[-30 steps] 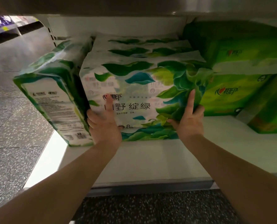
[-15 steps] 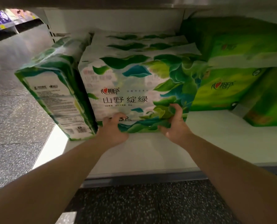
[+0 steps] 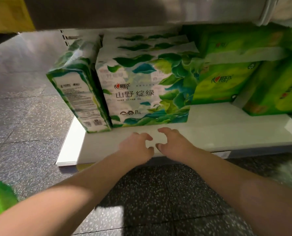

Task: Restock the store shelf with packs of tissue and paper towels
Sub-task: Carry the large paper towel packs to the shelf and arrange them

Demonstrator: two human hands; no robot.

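Both my hands hover over the front of the white shelf [image 3: 210,133], holding nothing. My left hand [image 3: 135,147] and right hand [image 3: 174,145] sit side by side, fingers loosely curled. The leaf-print tissue pack [image 3: 145,89] stands upright just beyond my fingertips. A second pack [image 3: 80,92] leans beyond my left hand; bright green packs [image 3: 227,72] stand beyond my right.

Left hand [image 3: 136,147]: bare, no glove, ring or watch in view. Left forearm [image 3: 60,200], behind the hand: bare along its whole visible length, no sleeve.
Right hand [image 3: 174,145]: bare, no glove, ring or band in view. Right forearm [image 3: 240,188], behind it: bare, sleeveless to the frame edge.
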